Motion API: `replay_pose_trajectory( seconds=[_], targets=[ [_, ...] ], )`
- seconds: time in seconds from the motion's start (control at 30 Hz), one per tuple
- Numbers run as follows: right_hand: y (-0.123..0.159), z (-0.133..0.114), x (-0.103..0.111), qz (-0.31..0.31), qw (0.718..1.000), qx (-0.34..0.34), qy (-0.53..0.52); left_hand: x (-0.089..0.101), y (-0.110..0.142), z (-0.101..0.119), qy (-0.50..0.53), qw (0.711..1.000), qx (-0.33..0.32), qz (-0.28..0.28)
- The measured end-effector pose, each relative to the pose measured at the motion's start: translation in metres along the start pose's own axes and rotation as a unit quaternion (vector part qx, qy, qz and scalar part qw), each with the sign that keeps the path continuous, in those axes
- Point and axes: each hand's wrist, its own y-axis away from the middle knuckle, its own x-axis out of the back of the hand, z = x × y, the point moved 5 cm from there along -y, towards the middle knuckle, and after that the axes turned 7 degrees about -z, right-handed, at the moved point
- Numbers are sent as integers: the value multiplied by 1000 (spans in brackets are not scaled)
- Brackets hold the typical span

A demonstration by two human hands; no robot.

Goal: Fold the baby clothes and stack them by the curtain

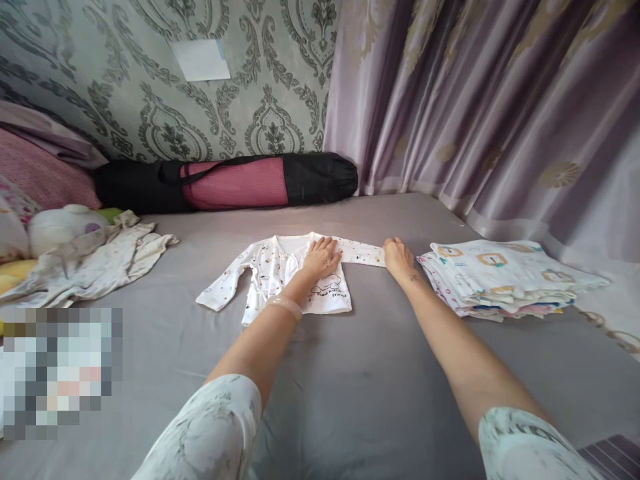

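Observation:
A small white baby shirt [270, 273] with a fine print and dark lettering lies spread on the grey bed sheet [340, 387]. My left hand [323, 258] rests flat on its upper right chest, fingers stretched out. At the end of the right-hand sleeve, my right hand [397, 259] is closed on the cuff, and the sleeve runs straight out from the body. The opposite sleeve lies loose, angled down to the left. My left forearm covers part of the shirt's lower middle.
A stack of folded printed cloths [500, 277] sits just right of my right hand. Crumpled baby clothes [110, 257] and a plush toy [65, 227] lie at the left. A black and pink rolled bag [235, 183] lies along the wall; a curtain [425, 100] hangs behind.

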Motion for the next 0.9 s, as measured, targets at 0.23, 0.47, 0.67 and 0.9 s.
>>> replay_pose_trajectory(
  seconds=[0.23, 0.47, 0.67, 0.9],
  targets=[
    [11, -61, 7, 64, 987, 145, -12, -4, -1, 1, -18, 999, 4, -26],
    [20, -122, -29, -84, 966, 226, -94, -11, -5, 1, -67, 996, 4, -56],
    [16, -62, -32, -67, 984, 165, -1, -10, -8, 2, -50, 997, 17, -57],
    [13, -65, -11, -42, 990, 124, 42, 14, 5, -1, 35, 993, 40, -107]
  ],
)
